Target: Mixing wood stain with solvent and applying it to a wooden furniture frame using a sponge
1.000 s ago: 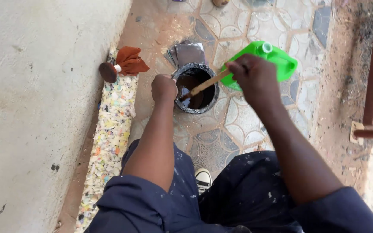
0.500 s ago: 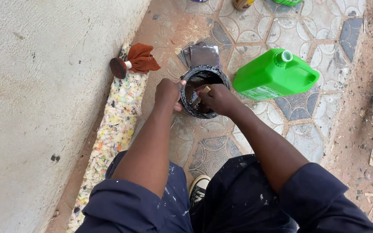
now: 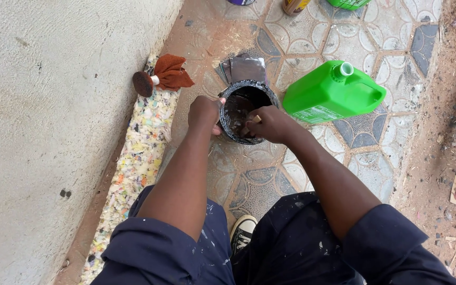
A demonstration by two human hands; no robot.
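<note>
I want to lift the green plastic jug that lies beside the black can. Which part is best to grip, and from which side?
Grip the moulded handle of the green jug, probably from above on its far-right side. The jug lies on its flat side with the handle loop open and nothing over it, while the black can and the right hand crowd its left end.

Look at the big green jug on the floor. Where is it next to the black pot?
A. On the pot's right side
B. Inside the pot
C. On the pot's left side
A. The green jug lies on the tiles just right of the black pot.
</note>
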